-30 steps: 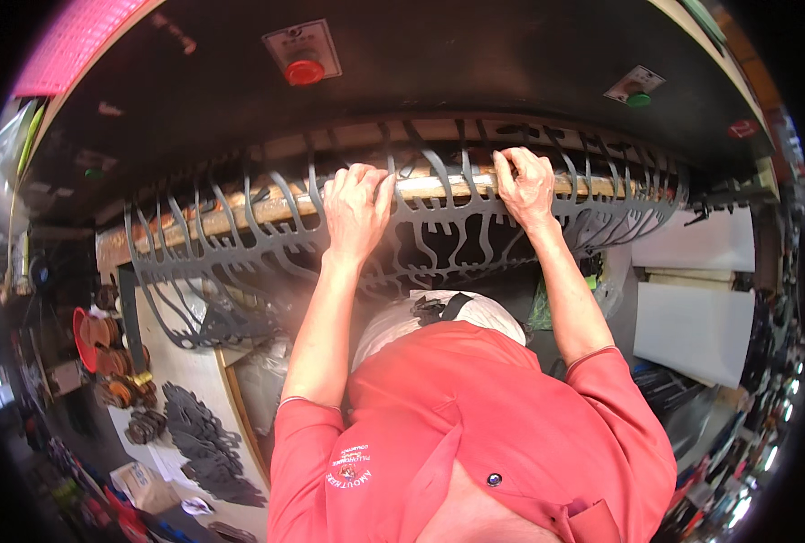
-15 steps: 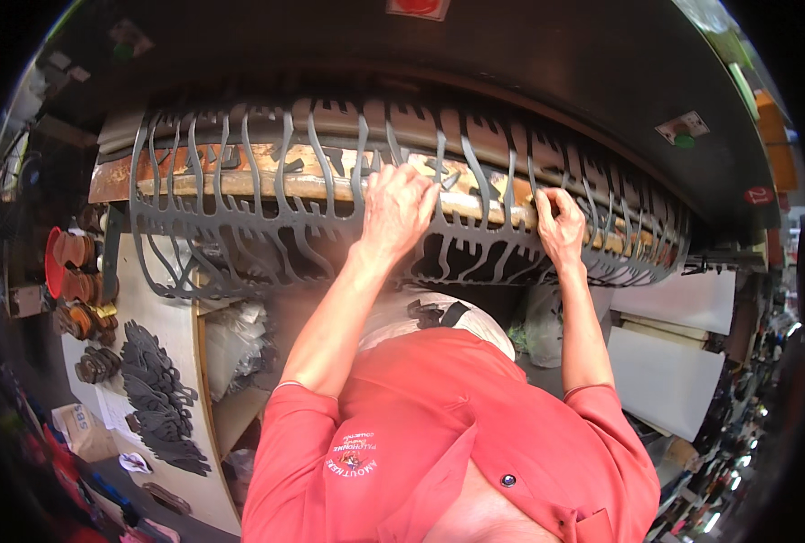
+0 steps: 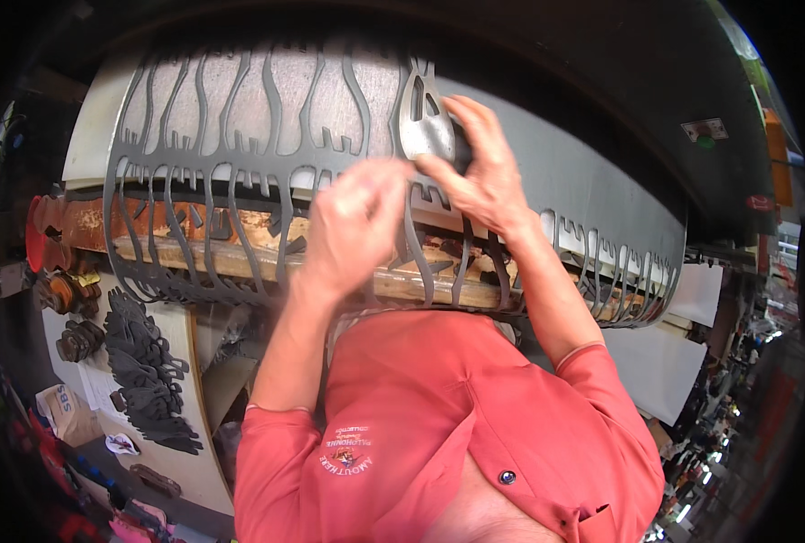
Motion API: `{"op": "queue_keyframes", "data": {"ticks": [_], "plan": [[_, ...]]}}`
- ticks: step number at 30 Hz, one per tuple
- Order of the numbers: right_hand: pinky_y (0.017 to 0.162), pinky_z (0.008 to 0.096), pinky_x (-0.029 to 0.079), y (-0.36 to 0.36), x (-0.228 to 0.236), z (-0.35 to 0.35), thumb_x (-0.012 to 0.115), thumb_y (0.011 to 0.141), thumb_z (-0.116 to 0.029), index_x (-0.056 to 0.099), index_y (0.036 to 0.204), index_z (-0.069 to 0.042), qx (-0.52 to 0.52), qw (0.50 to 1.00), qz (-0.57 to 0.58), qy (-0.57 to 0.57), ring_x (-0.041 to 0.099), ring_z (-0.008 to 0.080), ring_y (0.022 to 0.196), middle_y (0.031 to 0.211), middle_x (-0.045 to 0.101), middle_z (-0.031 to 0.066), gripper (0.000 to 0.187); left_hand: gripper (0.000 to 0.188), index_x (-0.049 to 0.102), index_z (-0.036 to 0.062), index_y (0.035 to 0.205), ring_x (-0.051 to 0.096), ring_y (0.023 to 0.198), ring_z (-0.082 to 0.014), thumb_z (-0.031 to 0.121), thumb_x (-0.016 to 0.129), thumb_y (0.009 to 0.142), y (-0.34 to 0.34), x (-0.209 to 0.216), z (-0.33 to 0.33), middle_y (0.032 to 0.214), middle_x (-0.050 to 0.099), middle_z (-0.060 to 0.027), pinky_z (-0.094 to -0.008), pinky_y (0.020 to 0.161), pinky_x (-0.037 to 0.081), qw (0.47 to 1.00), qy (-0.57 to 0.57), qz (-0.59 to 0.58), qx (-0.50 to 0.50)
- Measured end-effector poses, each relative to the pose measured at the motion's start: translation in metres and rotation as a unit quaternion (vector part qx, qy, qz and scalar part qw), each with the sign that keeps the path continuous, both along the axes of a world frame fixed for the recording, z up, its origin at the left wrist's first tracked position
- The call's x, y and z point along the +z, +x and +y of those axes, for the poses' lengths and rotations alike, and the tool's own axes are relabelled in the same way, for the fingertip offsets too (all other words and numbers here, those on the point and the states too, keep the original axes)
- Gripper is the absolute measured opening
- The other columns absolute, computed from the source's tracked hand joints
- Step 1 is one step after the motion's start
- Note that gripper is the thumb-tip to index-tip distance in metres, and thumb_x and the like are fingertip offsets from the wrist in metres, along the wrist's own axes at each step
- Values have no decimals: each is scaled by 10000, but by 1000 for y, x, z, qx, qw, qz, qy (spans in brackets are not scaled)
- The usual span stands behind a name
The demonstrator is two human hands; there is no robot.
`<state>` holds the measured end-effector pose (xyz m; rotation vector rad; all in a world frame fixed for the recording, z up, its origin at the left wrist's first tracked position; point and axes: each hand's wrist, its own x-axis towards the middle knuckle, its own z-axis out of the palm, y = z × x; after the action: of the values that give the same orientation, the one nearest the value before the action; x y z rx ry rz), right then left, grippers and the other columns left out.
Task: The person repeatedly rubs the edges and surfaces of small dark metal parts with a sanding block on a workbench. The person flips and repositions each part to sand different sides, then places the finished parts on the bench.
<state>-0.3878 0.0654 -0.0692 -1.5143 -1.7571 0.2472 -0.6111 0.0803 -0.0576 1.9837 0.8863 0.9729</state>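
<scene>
A dark grey sheet, cut through with rows of curved, notched openings, lies over a pale board and hangs down its near side. On the sheet, right of the openings, sits a metal cutting die with a rounded near end and slots farther up. My right hand grips the die, thumb at its near end and fingers along its right side. My left hand is smeared by motion just left of and nearer than the die, over the sheet's openings. Its fingers look curled, but what they hold, if anything, is unclear.
A dark press head spans the far side above the board. Grey scraps lie on a worn wooden ledge below. At left, a side table holds a pile of dark cut pieces and several stacked dies. White sheets stand at right.
The cut sheet has shifted away from me, up over the board. Both hands have left its hanging part; the right now grips the die, and the left has moved left and nearer.
</scene>
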Motion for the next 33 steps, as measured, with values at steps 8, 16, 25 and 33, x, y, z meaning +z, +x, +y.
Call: {"op": "queue_keyframes", "data": {"ticks": [8, 16, 25, 33], "plan": [[1158, 523, 465, -30, -25, 28, 822, 787, -169, 667, 1344, -9, -24, 999, 40, 13, 528, 457, 1370, 1468, 562, 247, 600, 493, 610, 53, 1449, 639, 1305, -385, -24, 605, 962, 39, -40, 54, 1354, 704, -181, -514, 1152, 458, 981, 141, 86, 102], [882, 231, 540, 52, 58, 53, 827, 836, -97, 698, 1362, -1, 7, 891, 402, -210, 685, 90, 943, 1126, 759, 70, 550, 393, 677, 43, 1325, 622, 1329, -351, 3, 650, 934, 39, -40, 53, 1332, 730, -141, -498, 1148, 454, 964, 206, 148, 83], [974, 279, 553, 92, 79, 46, 728, 919, -113, 654, 1394, 43, 83, 818, 547, -158, 708, 166, 1097, 1243, 737, 142, 506, 478, 661, 91, 1392, 621, 1317, -330, 14, 724, 924, 40, -40, 51, 1335, 729, -109, -481, 1110, 473, 969, 174, 145, 101], [1210, 426, 461, 106, 94, -24, 698, 844, -144, 528, 1482, 100, 43, 825, 564, 12, 612, 335, 1375, 1527, 562, 259, 704, 416, 680, -21, 1340, 607, 1312, -399, 160, 729, 968, 57, -4, 47, 1323, 710, -199, -504, 1147, 421, 964, 179, 117, 155]]}}
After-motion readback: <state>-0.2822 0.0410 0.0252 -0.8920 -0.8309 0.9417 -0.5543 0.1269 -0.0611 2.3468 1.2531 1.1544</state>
